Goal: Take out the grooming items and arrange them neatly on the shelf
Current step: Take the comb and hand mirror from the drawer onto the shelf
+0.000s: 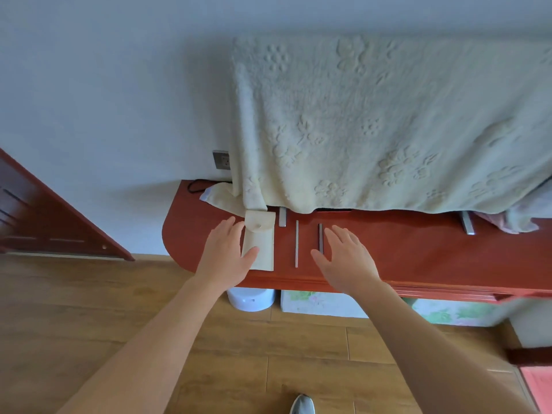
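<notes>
From the head camera, the left hand (225, 253) lies with fingers straight and spread beside the cream pouch (263, 234), its thumb over the pouch's lower edge. The right hand (348, 259) is likewise flat and holds nothing, just right of the dark metal tool (320, 237). The pale metal tool (296, 243) lies parallel between the two on the red shelf (418, 249). The likely slip is a brushing finger knocking these slim tools askew, or sliding one off the near edge; whether the pouch is empty cannot be told.
</notes>
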Demonstrator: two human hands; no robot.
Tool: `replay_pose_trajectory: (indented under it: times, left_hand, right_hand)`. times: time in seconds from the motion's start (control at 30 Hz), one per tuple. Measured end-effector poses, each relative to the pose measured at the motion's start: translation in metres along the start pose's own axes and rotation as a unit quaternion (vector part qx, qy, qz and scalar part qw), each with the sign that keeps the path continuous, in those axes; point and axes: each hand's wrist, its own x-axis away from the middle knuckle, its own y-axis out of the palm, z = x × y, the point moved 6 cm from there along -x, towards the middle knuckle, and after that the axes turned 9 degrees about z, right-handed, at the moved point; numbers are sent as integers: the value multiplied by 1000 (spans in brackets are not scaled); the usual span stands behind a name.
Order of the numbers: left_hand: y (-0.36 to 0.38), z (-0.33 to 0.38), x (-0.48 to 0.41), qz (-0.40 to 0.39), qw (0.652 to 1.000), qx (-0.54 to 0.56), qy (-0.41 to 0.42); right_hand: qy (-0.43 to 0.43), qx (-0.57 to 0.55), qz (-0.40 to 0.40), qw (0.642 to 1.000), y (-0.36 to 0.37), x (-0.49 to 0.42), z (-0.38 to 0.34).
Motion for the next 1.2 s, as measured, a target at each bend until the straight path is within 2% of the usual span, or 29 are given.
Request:
replay_pose_trajectory:
  times: [0.13, 0.27, 0.37, 0.53, 0.73, 0.93, 1.2]
  left_hand:
    - [-39, 22, 4, 35, 998, -22, 41]
    - [-69, 25, 8, 58, 996, -52, 46]
    - [-87, 23, 10, 55, 997, -35, 44]
    - [-112, 16, 15, 28, 997, -19, 62]
    - [-126, 17, 19, 45, 990, -36, 131]
    - [-122, 37, 34, 32, 986, -59, 155]
    - [-98, 108, 51, 32, 988, -72, 132]
  right_hand:
    - [-17, -2, 7, 1000, -32, 4, -18]
    - [-52, 4, 46, 998, -65, 10, -44]
    - [-63, 16, 57, 996, -83, 16, -62]
    - [-42, 17, 73, 996, -104, 34, -86]
    - [-1, 15, 97, 995, -113, 65, -100]
    - [12, 5, 118, 993, -122, 90, -89]
    - [-23, 13, 121, 992, -145, 100, -23]
